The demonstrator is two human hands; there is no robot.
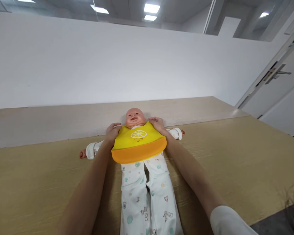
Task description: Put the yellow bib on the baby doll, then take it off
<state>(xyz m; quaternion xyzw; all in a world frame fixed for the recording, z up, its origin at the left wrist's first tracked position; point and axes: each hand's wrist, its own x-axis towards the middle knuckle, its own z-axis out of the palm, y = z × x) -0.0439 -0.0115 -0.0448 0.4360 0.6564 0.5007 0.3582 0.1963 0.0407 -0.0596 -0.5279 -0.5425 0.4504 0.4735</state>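
Both your L hand (112, 131) & R hand (158, 124) are at the upper sides of the yellow bib (137, 142) atop the doll (134, 176) (can't tell if fingers (152, 119) grip it), prob. positioning it, so next move calls for even fastening.

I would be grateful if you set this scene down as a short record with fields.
Main item: yellow bib with an orange pocket and a white citrus-slice print
Bib position: over the chest of a baby doll
Doll pose: on its back, arms spread outward
Clothing: white, patterned
Left hand: at the bib's upper left edge; grip unclear
Right hand: at its upper right edge; grip unclear
Surface: wooden-toned table
Background: white wall; door at right
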